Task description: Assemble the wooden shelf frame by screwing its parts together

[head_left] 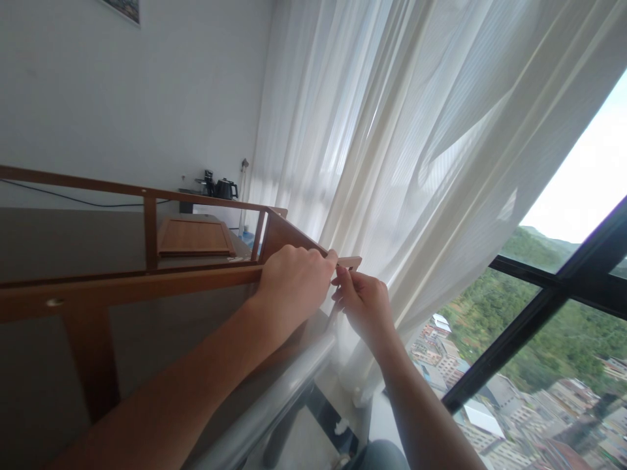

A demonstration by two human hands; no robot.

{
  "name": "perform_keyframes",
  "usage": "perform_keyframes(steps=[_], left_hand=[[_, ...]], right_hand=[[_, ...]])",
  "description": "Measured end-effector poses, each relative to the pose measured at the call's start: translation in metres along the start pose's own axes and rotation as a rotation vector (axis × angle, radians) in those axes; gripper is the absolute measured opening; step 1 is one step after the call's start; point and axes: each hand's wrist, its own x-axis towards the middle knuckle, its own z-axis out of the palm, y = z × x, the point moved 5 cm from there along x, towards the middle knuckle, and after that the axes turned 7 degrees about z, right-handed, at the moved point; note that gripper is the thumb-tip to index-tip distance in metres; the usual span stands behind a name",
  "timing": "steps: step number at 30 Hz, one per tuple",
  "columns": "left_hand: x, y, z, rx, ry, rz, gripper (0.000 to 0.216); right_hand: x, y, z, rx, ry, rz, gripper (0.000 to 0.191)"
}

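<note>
My left hand (294,284) is clenched over the corner of the wooden frame (147,281), and my right hand (365,303) pinches the frame's end piece (350,262) just beside it. Behind both hands hangs the white curtain (416,163). Farther left, beyond the frame, a kettle (225,188) stands by the wall.

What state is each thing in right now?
Left hand: closed on the frame corner.
Right hand: fingertips pinching the frame tip.
Frame: tilted in view, held at one corner.
Curtain: drawn, billowing, window partly uncovered.
Kettle: upright on the far counter.
</note>
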Motion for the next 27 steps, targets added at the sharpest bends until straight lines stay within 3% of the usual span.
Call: perform_keyframes(steps=[8,27], left_hand=[[0.0003,0.0013,-0.0001,0.033,0.018,0.022,0.039],[0.0001,0.0019,-0.0010,0.049,0.024,0.025,0.039]], right_hand=[[0.0023,0.0051,0.0041,0.182,-0.052,0.103,0.064],[0.0021,0.0077,0.0069,0.264,-0.074,0.135,0.064]])
